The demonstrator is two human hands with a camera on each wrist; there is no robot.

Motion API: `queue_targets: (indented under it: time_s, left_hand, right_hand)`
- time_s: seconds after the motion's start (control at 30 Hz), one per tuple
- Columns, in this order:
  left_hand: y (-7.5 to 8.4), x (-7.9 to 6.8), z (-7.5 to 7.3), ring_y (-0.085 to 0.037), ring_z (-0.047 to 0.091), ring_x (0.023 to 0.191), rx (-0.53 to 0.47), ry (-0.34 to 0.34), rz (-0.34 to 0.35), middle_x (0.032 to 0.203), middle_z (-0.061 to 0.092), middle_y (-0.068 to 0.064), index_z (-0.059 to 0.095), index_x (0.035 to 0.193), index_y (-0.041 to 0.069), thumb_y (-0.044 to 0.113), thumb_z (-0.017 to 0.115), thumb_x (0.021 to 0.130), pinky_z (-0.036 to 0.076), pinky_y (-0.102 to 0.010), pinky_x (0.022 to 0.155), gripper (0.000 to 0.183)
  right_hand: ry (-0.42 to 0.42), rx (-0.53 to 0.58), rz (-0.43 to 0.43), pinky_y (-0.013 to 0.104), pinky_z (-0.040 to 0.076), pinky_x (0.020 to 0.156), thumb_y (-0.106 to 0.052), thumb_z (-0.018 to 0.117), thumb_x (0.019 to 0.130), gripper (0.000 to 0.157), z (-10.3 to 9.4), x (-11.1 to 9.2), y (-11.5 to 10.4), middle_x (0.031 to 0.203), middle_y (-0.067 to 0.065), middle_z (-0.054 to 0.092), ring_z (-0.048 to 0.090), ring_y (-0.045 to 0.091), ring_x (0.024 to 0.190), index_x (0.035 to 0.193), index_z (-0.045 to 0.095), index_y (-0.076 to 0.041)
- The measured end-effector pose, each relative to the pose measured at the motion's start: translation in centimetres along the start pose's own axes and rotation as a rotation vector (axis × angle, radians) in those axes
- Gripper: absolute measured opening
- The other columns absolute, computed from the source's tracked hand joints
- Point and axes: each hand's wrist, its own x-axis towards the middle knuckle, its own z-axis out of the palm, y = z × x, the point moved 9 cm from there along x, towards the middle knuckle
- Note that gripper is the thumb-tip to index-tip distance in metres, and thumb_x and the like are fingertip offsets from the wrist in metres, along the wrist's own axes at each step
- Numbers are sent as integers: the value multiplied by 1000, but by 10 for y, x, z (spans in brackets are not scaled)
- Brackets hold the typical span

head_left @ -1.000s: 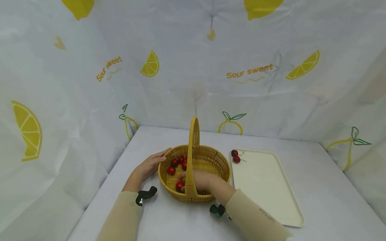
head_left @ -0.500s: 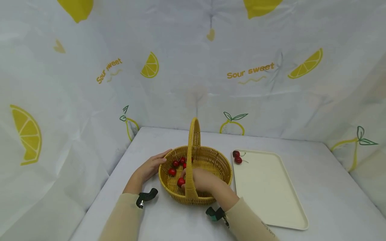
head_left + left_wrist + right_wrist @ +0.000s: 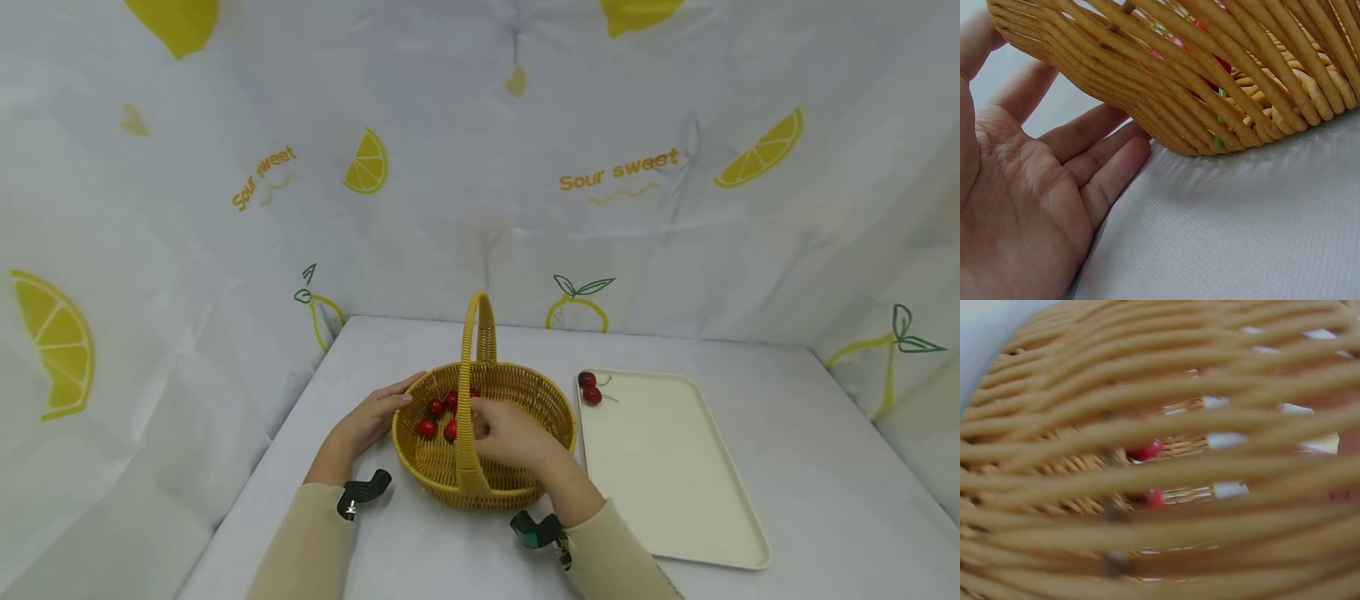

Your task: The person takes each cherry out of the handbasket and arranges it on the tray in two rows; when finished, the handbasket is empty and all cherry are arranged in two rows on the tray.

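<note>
A yellow woven basket (image 3: pixel 557 408) with a tall arched handle (image 3: pixel 466 400) stands mid-table. My right hand (image 3: pixel 517 435) reaches inside it, partly behind the handle, and pinches a red cherry (image 3: pixel 450 431) at its fingertips; the exact grip is hidden. Several other cherries (image 3: pixel 427 428) lie in the basket's left half. My left hand (image 3: pixel 371 423) rests against the basket's left outer side, fingers extended, as the left wrist view shows with the palm (image 3: pixel 1029 200) beside the weave (image 3: pixel 1210 75). In the right wrist view the basket wall (image 3: pixel 1116 434) covers most of the hand.
Right of the basket lies a cream rectangular tray (image 3: pixel 660 467). Two dark red cherries (image 3: pixel 592 395) with stems lie at its far left corner. A white cloth (image 3: pixel 480 192) with lemon prints hangs behind the white table (image 3: pixel 435 550).
My right hand has risen slightly and shifted away from the basket's near side, and the cherry at its fingertips has moved with it. My left hand stays against the basket.
</note>
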Motion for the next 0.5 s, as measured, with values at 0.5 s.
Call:
queue_targets:
  time_s: [0.5]
  left_hand:
    - [5,-3,2,-30,22,154,29,-10,0,164,34,-6,39,160,14,25,52,104,19,-53,122,58]
  right_hand:
    - [127,-15,-12,26,39,54,-28,76,93,29,-48,-15,-16,66,-7,50,43,7,56,119,66,-19]
